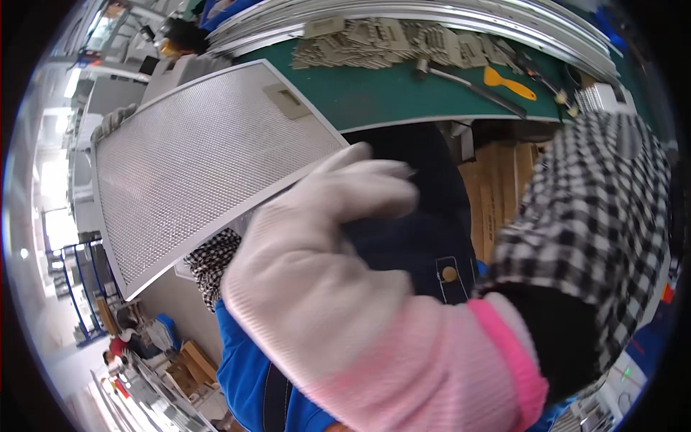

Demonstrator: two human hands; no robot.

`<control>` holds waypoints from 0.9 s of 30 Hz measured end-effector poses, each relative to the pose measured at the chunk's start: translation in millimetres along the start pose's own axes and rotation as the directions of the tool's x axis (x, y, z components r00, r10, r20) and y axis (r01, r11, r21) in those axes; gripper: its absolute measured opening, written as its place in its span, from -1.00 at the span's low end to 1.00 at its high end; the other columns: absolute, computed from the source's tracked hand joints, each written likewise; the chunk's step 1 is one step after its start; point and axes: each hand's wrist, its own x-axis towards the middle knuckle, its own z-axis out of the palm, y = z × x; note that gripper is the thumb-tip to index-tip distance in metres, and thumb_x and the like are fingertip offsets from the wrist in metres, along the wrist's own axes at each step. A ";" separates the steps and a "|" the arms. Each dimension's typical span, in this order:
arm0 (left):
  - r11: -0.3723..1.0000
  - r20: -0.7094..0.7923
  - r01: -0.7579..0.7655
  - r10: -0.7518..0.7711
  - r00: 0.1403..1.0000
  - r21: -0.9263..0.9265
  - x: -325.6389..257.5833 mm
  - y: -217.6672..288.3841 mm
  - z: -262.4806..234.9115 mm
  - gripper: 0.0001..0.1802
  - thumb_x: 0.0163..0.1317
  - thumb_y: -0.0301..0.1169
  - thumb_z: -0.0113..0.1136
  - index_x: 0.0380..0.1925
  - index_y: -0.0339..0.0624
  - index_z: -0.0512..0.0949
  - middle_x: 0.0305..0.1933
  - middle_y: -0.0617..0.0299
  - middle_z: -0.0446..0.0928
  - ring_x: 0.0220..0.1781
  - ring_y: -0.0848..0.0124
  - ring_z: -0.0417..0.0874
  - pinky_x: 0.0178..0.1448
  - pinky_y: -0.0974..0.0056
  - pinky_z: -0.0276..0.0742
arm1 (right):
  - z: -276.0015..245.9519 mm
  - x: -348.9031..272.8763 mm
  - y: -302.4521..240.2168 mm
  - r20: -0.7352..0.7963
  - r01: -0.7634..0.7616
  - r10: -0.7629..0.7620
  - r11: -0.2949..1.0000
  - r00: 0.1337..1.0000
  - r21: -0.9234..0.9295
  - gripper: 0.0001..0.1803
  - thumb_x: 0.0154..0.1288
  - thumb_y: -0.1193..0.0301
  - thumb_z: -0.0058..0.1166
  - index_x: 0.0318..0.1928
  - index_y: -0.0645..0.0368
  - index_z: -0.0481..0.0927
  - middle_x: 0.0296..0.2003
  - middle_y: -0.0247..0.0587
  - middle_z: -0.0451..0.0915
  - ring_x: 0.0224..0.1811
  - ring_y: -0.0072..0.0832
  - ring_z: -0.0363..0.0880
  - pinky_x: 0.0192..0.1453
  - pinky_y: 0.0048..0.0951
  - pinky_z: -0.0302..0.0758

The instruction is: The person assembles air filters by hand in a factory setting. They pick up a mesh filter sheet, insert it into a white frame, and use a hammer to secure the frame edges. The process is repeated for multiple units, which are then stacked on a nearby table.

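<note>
A rectangular mesh filter panel with a thin silver metal frame is held up, tilted, at the left. A beige latch plate sits near its upper right corner. My left hand, in a grey glove, grips the panel's far left edge; its fingers show over the rim, while the rest is hidden behind the mesh. My right hand, in a whitish glove with a pink cuff, is close in front at the panel's right edge. Its fingers stretch out past the frame, holding nothing; whether they touch the frame, I cannot tell.
On the green worktable lie a pile of beige latch plates, a hammer and a yellow scraper. Long silver metal profiles run along the back. Brown cardboard stands below at right. Another person is far off at lower left.
</note>
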 end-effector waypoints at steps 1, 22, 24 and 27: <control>1.000 -0.004 0.005 -0.005 1.000 0.004 -0.2 2.0 1.4 -0.60 0.43 0.01 0.05 -0.38 -0.08 0.48 -0.43 0.31 0.34 -0.29 0.33 0.41 0.05 0.06 0.42 | -2.4 2.8 -0.5 0.023 -0.015 0.016 0.998 1.000 -0.054 -0.87 0.10 0.43 0.19 -0.38 0.23 0.71 -0.43 -0.07 0.63 -0.35 -0.29 0.70 -0.32 -0.19 0.63; 0.915 0.108 -0.343 0.327 0.939 0.211 -15.4 18.8 51.1 -0.60 0.45 -0.02 0.08 -0.37 -0.12 0.49 -0.44 0.29 0.42 -0.34 0.35 0.46 -0.04 0.17 0.48 | 250.4 40.9 116.0 -0.166 -0.115 0.253 0.810 0.953 0.575 -0.67 0.37 0.15 0.15 -0.10 0.11 0.74 -0.29 -0.10 0.73 -0.21 -0.14 0.74 -0.10 -0.17 0.66; 0.929 0.312 -0.368 0.337 0.888 0.045 -6.3 36.5 51.7 -0.61 0.46 -0.02 0.07 -0.34 -0.11 0.52 -0.44 0.34 0.39 -0.31 0.39 0.43 0.05 0.14 0.45 | 264.0 55.9 107.6 -0.247 -0.103 0.330 0.763 0.911 0.638 -0.67 0.37 0.15 0.15 -0.06 0.09 0.74 -0.26 -0.09 0.73 -0.20 -0.12 0.74 -0.08 -0.13 0.65; 0.953 0.729 -0.023 0.248 0.639 -0.303 8.7 95.0 23.0 -0.63 0.47 -0.02 0.04 -0.28 -0.07 0.58 -0.43 0.40 0.35 -0.27 0.45 0.38 0.17 0.10 0.40 | 269.4 87.1 88.6 -0.369 0.169 0.413 0.446 0.833 0.879 -0.73 0.39 0.20 0.15 -0.09 0.09 0.73 -0.19 -0.13 0.73 -0.10 -0.12 0.71 0.01 -0.13 0.62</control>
